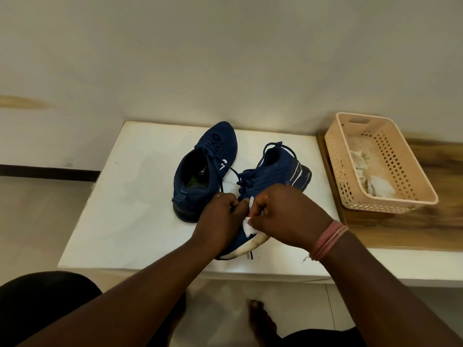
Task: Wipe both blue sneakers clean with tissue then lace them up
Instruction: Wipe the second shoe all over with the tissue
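While gripped, near sneaker [265,186] toe points nearward.

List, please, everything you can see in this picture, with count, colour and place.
sneakers: two, dark blue; one upright at the middle of the white table, one tilted in front of it, held in the hands
tissue: one piece, white, against the held sneaker's toe
table: one, white top, by the wall
basket: one, peach plastic, on the wooden surface at right
used tissues: a few, white, inside the basket
wristbands: pink, right wrist
left hand: grips the held sneaker
right hand: pinches the tissue
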